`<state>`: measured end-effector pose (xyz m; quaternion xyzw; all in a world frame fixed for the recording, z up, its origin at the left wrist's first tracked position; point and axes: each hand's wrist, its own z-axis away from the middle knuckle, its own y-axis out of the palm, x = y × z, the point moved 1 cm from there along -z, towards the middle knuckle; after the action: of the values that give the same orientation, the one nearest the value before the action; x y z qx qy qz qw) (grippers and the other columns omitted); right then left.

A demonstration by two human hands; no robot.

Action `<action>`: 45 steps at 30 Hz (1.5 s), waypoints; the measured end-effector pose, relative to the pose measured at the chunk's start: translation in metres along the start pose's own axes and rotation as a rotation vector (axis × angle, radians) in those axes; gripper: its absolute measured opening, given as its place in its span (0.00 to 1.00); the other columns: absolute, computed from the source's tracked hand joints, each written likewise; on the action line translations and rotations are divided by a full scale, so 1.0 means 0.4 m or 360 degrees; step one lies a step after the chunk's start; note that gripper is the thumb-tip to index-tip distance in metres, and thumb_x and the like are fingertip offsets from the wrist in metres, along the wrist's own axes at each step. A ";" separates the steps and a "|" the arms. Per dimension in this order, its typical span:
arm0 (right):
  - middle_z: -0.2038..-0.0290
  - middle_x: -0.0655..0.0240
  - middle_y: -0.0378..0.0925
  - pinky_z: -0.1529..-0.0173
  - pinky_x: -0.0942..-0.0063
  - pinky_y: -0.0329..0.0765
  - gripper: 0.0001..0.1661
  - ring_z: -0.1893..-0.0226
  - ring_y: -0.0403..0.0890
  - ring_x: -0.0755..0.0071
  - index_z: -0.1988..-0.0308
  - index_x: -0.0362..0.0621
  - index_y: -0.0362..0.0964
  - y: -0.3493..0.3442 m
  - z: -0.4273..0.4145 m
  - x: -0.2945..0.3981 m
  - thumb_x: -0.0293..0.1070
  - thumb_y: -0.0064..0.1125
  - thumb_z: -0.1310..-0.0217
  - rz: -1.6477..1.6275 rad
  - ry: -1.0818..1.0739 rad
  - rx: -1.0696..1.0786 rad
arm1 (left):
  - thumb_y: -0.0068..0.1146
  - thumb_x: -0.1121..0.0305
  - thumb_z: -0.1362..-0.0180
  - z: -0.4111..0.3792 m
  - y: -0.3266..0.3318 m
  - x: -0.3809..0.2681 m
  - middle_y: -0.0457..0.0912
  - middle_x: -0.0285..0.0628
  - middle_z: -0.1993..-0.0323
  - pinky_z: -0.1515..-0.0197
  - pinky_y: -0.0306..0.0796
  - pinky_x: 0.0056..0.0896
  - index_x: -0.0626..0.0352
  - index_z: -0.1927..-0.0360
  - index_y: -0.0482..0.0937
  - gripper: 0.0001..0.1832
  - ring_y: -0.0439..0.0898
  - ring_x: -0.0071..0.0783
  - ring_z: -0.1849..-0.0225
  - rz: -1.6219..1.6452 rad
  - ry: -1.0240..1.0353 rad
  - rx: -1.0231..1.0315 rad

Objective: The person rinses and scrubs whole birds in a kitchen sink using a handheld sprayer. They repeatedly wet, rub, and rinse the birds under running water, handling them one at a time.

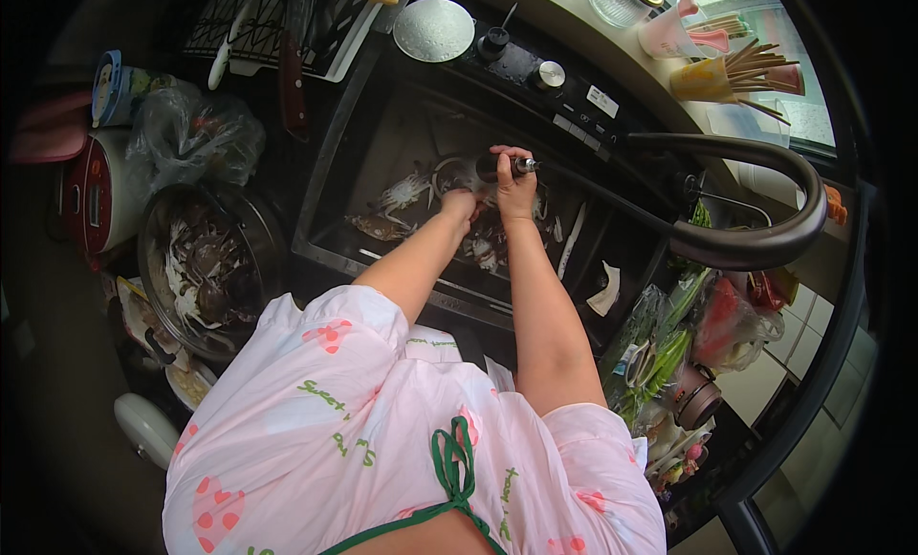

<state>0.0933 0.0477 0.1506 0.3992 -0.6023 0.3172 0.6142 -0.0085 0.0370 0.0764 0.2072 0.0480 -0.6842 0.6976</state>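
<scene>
Deep in a black sink, my right hand grips the dark pull-out spray head of the faucet, its nozzle end towards the left. Close to it, my left hand is low among the crabs; its fingers are partly hidden, and whether it grips anything does not show. One pale crab and a brownish crab lie left of my hands. More crab pieces are under and between my forearms. A round drain strainer sits just behind my left hand. A white-handled knife lies to the right.
A steel pot of crabs stands left of the sink, beside a plastic bag and a red-and-white rice cooker. The curved faucet arches at right, above bagged green vegetables. A white bowl and dish rack are behind.
</scene>
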 end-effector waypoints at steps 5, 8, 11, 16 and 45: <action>0.60 0.68 0.79 0.52 0.79 0.71 0.08 0.60 0.75 0.78 0.61 0.43 0.68 -0.010 -0.011 0.001 0.33 0.57 0.36 0.0123 -0.0019 0.0006 | 0.64 0.67 0.45 0.018 0.016 -0.003 0.78 0.35 0.74 0.83 0.58 0.19 0.57 0.67 0.75 0.09 0.77 0.23 0.77 -0.0042 0.0061 0.0048; 0.60 0.69 0.79 0.52 0.79 0.70 0.08 0.59 0.75 0.79 0.60 0.43 0.68 -0.027 -0.013 0.005 0.34 0.56 0.35 0.0154 -0.0003 0.0004 | 0.65 0.67 0.45 0.025 0.018 -0.008 0.78 0.34 0.75 0.84 0.57 0.19 0.57 0.70 0.75 0.09 0.76 0.22 0.78 -0.0061 0.0085 0.0056; 0.60 0.69 0.79 0.53 0.80 0.70 0.07 0.61 0.74 0.79 0.61 0.44 0.68 -0.042 -0.010 0.005 0.34 0.56 0.35 0.0183 0.0000 -0.0006 | 0.65 0.67 0.45 0.026 0.012 -0.008 0.77 0.34 0.76 0.84 0.57 0.19 0.55 0.72 0.73 0.10 0.75 0.21 0.78 -0.0117 0.0106 0.0050; 0.60 0.69 0.79 0.51 0.79 0.70 0.07 0.59 0.75 0.79 0.61 0.44 0.68 -0.050 -0.003 0.002 0.33 0.56 0.35 0.0216 0.0061 -0.0003 | 0.65 0.67 0.44 0.019 -0.006 -0.001 0.76 0.32 0.77 0.84 0.57 0.18 0.54 0.73 0.72 0.11 0.75 0.21 0.77 -0.0029 0.0124 -0.0014; 0.60 0.69 0.79 0.50 0.79 0.69 0.07 0.60 0.74 0.79 0.60 0.44 0.68 -0.031 0.010 0.009 0.34 0.56 0.34 0.0086 0.0068 -0.0001 | 0.69 0.71 0.51 -0.047 -0.009 0.030 0.77 0.44 0.66 0.69 0.72 0.31 0.64 0.56 0.65 0.25 0.77 0.33 0.69 -0.0567 0.0762 -0.0840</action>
<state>0.1023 0.0381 0.1525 0.3757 -0.5998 0.3419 0.6183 -0.0072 0.0324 0.0543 0.1628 0.4185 -0.6911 0.5663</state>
